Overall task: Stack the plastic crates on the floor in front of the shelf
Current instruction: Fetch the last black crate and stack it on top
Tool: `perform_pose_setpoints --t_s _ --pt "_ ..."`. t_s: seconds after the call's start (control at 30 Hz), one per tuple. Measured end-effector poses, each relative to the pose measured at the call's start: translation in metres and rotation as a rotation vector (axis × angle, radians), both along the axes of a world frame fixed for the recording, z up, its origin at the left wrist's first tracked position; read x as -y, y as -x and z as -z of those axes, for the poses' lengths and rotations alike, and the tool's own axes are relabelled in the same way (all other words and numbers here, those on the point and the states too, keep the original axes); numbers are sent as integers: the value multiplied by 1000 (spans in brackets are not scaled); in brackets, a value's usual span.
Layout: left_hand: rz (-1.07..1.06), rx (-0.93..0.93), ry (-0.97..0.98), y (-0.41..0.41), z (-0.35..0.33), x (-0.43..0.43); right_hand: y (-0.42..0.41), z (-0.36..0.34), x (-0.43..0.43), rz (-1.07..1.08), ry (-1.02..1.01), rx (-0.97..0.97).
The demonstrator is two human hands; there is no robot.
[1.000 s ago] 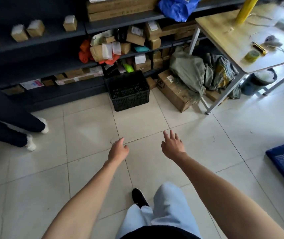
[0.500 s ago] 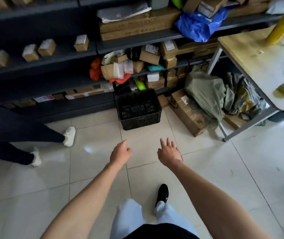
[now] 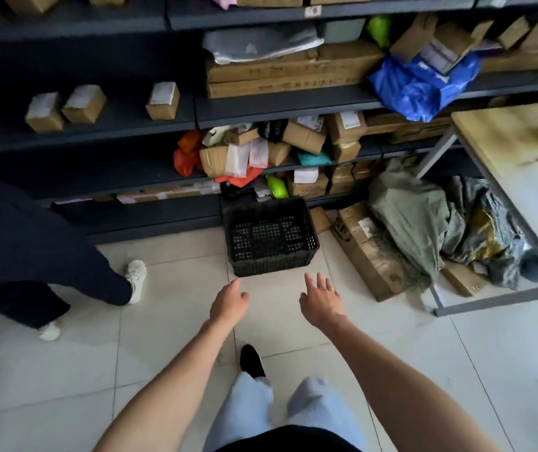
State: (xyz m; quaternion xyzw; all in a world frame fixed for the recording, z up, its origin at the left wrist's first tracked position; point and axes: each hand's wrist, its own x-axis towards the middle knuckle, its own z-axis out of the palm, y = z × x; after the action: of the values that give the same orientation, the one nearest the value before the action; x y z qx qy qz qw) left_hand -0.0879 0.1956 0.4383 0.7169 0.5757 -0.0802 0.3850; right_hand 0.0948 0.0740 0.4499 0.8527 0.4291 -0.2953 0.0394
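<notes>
A: Head view, both forearms stretched forward and down over the tiled floor (image 3: 163, 337), palms facing down. Left hand (image 3: 229, 301) is loosely curled, fingers partly bent, thumb out to the side, holding nothing. Right hand (image 3: 321, 301) is flatter, fingers spread and extended, also empty.

B: Contact with anything?

A: None. Both hands are in the air, just short of the black crate (image 3: 269, 236), apart from it. Left hand lines up with the crate's near left corner, right hand with the near right corner.

B: Crate position?

A: Upright on the floor, back edge against the bottom of the dark shelf (image 3: 293, 106), open top facing up, perforated base visible, nothing inside it. Only one crate in view.

B: Surroundings?

A: Cardboard box (image 3: 365, 252) lies on the floor just right of the crate, grey-green sack (image 3: 408, 220) slumped over it. Table (image 3: 505, 145) at the right edge. Second person's dark trouser leg (image 3: 49, 243) and white shoe (image 3: 136, 278) on the left, well apart from the crate. Wearer's black shoe (image 3: 252, 360) is planted between the two forearms.
</notes>
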Motion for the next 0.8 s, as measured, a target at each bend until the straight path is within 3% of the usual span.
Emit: perform_pose_setpoints --t_s 0.43,0.8 --pt "37 -21 57 -119 13 -120 -104 21 -109 136 -37 -37" --pt "-141 -72 151 -185 106 -189 -207 106 -186 43 129 -138"
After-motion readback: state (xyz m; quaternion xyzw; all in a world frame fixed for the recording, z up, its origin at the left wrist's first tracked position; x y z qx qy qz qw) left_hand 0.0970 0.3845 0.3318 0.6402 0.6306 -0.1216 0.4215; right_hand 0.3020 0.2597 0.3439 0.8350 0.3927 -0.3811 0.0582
